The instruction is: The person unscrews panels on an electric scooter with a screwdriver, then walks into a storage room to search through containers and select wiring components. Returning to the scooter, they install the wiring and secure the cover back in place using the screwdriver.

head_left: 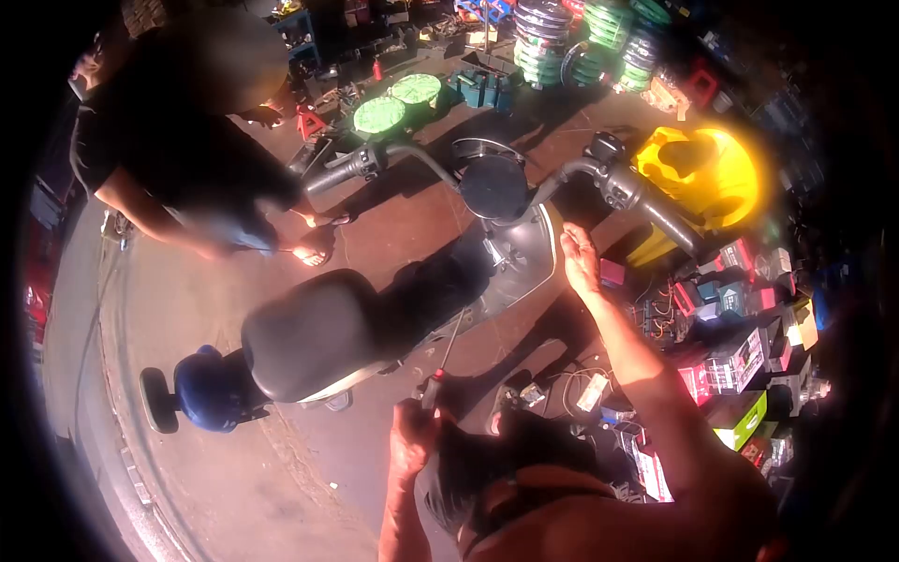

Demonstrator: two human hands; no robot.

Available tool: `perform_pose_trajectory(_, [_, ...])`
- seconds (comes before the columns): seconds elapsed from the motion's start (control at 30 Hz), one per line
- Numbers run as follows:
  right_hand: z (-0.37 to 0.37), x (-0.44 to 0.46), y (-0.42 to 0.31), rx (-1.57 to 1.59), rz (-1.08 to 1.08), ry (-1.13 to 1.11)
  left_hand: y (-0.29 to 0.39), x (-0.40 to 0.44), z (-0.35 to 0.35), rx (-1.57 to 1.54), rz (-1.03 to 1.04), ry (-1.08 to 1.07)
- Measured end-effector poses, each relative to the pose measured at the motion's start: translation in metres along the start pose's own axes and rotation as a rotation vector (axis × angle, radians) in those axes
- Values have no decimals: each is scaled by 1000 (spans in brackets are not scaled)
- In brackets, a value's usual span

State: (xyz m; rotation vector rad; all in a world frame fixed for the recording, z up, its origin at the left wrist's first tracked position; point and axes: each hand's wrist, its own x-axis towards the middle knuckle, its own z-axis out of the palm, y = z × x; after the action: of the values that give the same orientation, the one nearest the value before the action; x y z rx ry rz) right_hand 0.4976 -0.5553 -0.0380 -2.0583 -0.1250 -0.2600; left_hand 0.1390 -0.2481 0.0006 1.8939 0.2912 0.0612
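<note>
An electric scooter with a dark seat, black handlebars and a pale front panel stands across the middle of the view. My left hand is closed around the handle of a long screwdriver. Its thin shaft points up toward the scooter's lower edge; whether the tip touches is unclear. My right hand is raised at the right edge of the front panel, fingers mostly stretched out. It appears to hold nothing, and contact with the panel is hard to make out.
Another person in dark clothes stands beyond the scooter at the left. A yellow plastic chair stands past the right handlebar. Boxes and parts crowd the right side. Green-wrapped tires and two green round stools are farther back.
</note>
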Motion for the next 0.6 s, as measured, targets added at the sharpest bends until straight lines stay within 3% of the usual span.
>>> perform_pose_trajectory(0.03, [5, 12, -18, -4, 75, 47, 12, 22, 2, -46, 74, 14])
perform_pose_trajectory(0.1, [29, 35, -9, 16, 137, 163, 49, 69, 8, -479, -328, 20])
perform_pose_trajectory(0.3, [71, 65, -6, 150, 149, 183, 16, 180, 59, -572, -140, -32])
perform_pose_trajectory(0.43, [67, 61, -3, 61, 168, 198, -11, 221, 92, -790, -162, -127])
perform_pose_trajectory(0.47, [69, 64, 26, -67, -59, 229, -25, 225, 103, -880, -139, -128])
perform_pose_trajectory(0.57, [77, 59, -14, 220, 224, 305, -38, 233, 114, -869, -236, -164])
perform_pose_trajectory(0.6, [75, 60, -7, 196, 196, 300, -37, 235, 114, -866, -254, -166])
